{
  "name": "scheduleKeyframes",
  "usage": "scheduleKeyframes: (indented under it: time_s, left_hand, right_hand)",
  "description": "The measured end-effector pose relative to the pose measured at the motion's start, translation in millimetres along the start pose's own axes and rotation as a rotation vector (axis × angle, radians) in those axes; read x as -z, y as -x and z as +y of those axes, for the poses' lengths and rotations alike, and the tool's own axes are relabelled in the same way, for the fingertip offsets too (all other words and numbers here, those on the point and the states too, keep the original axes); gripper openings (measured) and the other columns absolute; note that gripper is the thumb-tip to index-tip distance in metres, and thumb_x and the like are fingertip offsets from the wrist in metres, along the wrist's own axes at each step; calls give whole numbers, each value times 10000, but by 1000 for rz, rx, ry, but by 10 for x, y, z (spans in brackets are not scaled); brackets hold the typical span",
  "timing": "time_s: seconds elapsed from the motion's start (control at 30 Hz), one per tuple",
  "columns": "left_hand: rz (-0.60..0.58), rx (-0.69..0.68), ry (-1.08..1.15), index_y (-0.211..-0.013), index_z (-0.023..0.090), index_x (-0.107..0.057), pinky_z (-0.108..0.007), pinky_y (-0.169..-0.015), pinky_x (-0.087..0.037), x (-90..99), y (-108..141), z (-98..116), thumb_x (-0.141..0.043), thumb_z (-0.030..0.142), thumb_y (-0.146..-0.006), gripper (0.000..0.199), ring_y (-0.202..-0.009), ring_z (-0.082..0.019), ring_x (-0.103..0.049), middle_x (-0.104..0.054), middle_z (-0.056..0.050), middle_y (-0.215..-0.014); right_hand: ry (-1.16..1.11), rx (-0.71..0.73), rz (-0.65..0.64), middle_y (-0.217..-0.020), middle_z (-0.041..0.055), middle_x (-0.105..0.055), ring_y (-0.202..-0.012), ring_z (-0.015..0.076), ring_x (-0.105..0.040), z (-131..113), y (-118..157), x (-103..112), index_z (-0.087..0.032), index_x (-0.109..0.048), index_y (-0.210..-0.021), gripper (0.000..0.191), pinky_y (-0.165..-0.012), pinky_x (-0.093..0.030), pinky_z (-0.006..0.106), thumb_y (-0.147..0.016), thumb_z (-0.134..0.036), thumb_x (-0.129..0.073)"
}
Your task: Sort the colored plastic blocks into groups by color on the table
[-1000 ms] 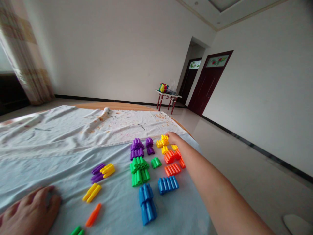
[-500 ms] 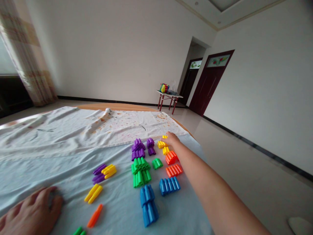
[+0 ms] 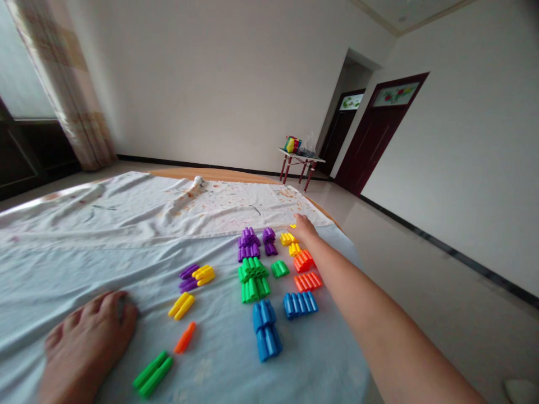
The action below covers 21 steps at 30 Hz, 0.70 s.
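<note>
Two green pieces (image 3: 152, 374) lie to the right of the left hand (image 3: 92, 336), which rests palm down and open on the blue cloth (image 3: 219, 365) covering the desk (image 3: 324, 209). One orange piece (image 3: 185, 338) and a yellow pair (image 3: 181, 306) lie farther out, also to the right of that hand. Blue clusters (image 3: 266, 331) are positioned on the near side of the right hand (image 3: 304, 229). Purple pieces (image 3: 189, 278), with yellow pieces (image 3: 203, 275) alongside, lie beyond the left hand. Green clusters (image 3: 254, 280) and orange clusters (image 3: 308, 281) are nearer than the right hand; purple clusters (image 3: 248, 244) are to its left. Yellow clusters (image 3: 288, 239) sit just below the right hand. A yellow piece (image 3: 293, 226) shows at its fingertips (mostly hidden; whether the fingers are closed on it cannot be determined). White cloth (image 3: 227, 205) extends beyond both hands.
</note>
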State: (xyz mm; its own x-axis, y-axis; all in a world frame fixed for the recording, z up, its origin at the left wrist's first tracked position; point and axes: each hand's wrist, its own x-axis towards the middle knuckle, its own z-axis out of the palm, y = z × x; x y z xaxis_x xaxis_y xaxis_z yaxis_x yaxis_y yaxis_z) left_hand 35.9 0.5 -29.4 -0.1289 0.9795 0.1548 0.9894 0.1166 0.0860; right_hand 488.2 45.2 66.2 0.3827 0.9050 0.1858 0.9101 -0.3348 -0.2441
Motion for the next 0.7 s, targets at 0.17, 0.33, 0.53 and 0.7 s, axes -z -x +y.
scheduleKeyframes:
  time_s: [0.17, 0.33, 0.53, 0.7]
  left_hand:
    - [19, -30, 47, -1174, 175, -499, -438, -988, -270, 285, 167, 140, -224, 415, -867, 477, -1178, -311, -407, -495, -107, -1284]
    - [56, -33, 86, -1167, 153, -522, -456, -975, -285, 258, 183, 141, -242, 403, -859, 485, -1164, -325, -421, -505, -136, -1268]
    - [105, -48, 91, -1100, 156, -545, -450, -947, -315, 271, 200, 166, -255, 382, -848, 445, -1120, -315, -453, -540, -129, -1218]
    - [115, -48, 98, -1071, 169, -555, -448, -944, -311, 247, 200, 153, -258, 377, -848, 426, -1115, -312, -455, -547, -122, -1207]
  right_hand:
    - [-192, 345, 93, -1230, 109, -515, -1175, 182, -451, -541, 488, 62, -152, -487, -1216, 387, -1000, -330, 281, -839, -234, -511]
    - [-404, 852, -116, -1134, 69, -600, -1100, 164, -505, -1281, 1291, -154, -179, -583, -1092, 286, -977, -359, 300, -808, -172, -552]
    - [-217, 1060, -300, -1157, 58, -609, -1118, 173, -496, -1846, 1748, -472, -189, -609, -1072, 316, -965, -350, 315, -806, -72, -484]
    - [-37, 961, -328, -1118, 52, -619, -1068, 222, -517, -1883, 1771, -498, -232, -608, -1085, 294, -918, -378, 380, -828, -144, -493]
